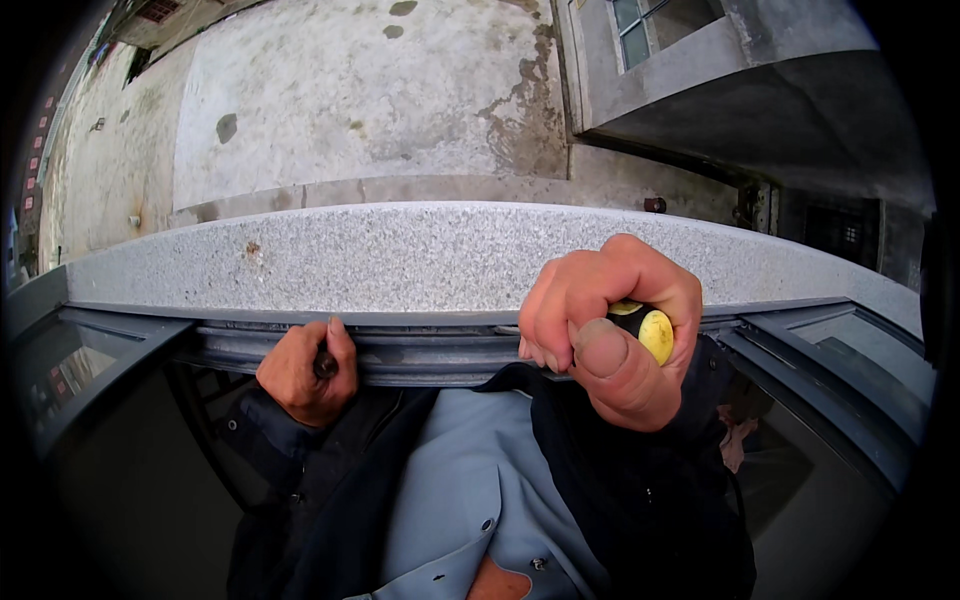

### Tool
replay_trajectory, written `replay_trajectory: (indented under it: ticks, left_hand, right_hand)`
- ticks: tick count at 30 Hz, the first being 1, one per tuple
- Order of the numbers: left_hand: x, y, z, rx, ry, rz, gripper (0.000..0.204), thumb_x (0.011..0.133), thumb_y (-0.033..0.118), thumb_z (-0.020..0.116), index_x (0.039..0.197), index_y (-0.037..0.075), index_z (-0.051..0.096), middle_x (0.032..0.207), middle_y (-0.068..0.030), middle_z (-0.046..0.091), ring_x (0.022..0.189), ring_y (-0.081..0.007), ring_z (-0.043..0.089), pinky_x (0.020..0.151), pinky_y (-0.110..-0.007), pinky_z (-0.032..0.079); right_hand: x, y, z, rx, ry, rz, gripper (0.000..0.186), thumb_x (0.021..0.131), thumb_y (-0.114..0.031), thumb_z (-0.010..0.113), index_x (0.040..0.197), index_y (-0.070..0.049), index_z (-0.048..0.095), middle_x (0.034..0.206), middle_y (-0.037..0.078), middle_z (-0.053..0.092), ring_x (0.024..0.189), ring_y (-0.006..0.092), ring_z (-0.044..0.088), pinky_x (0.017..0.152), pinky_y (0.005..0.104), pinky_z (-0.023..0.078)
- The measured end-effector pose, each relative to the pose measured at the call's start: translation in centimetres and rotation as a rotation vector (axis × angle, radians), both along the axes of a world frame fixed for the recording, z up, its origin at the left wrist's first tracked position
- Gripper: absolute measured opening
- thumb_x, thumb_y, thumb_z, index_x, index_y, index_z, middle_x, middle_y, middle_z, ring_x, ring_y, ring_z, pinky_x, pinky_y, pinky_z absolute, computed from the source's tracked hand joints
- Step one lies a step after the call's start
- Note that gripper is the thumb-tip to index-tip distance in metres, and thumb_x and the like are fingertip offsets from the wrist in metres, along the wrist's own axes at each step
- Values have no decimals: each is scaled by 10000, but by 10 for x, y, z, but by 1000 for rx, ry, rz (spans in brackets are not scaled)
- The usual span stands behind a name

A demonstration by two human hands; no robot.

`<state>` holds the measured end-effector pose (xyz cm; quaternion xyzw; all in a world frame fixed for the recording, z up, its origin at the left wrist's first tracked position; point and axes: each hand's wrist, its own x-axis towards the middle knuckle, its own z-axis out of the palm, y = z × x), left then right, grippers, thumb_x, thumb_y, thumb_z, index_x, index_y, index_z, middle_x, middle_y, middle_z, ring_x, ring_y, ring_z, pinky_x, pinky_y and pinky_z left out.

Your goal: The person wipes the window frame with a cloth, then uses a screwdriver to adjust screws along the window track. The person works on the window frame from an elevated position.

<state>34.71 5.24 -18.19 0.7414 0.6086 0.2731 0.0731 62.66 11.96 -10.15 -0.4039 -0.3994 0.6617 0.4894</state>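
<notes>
My right hand (595, 295) is closed around a black and yellow tool handle (656, 337), whose rounded yellow end shows between thumb and forefinger. It looks like a screwdriver handle, though the fingers cover most of it. This hand is raised over the window track, close to the stone sill. My left hand (300, 385) is at the grey metal window track (440, 352), fingers wrapped round a dark, round-ended handle (325, 364). What lies beyond that handle is hidden.
Beyond the track runs a speckled granite sill (390, 255) with a rusty spot. Sliding window frames stand on the left (115, 375) and right (830, 385). Far below lies stained concrete ground (370, 110). A neighbouring grey building (760, 110) rises at upper right.
</notes>
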Motion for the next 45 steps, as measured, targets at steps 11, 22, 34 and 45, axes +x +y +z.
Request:
replay_trajectory:
  ticks: [11, 22, 34, 45]
  left_hand:
    - [-1, -2, -3, 6, 0, 12, 110, 896, 10, 754, 838, 46, 668, 609, -67, 547, 463, -213, 522, 451, -346, 411]
    - [-1, -3, -3, -11, -12, 23, 112, 890, 6, 759, 834, 40, 668, 619, -76, 555, 471, -226, 533, 459, -351, 421]
    - [2, -3, -2, -5, -30, 47, 118, 886, 4, 760, 823, 40, 668, 609, -84, 557, 474, -235, 543, 465, -356, 428]
    - [2, -3, 0, 1, -27, 40, 123, 893, 8, 756, 820, 40, 663, 622, -94, 562, 489, -255, 547, 474, -361, 430]
  right_hand:
    - [-4, 5, -3, 17, -28, 29, 255, 894, -169, 825, 795, -44, 626, 681, -2, 624, 604, 43, 525, 555, 226, 411]
    - [-3, 10, 4, -24, -96, 138, 402, 927, -355, 801, 855, -52, 545, 736, 82, 605, 676, 153, 586, 634, 311, 509]
    - [-1, 3, 9, -33, -113, 154, 395, 901, -340, 814, 854, -59, 540, 739, 70, 594, 696, 165, 591, 670, 325, 517]
    - [7, -13, -4, 106, 269, -94, 275, 855, -199, 785, 816, -22, 578, 687, 95, 600, 629, 164, 576, 574, 308, 473]
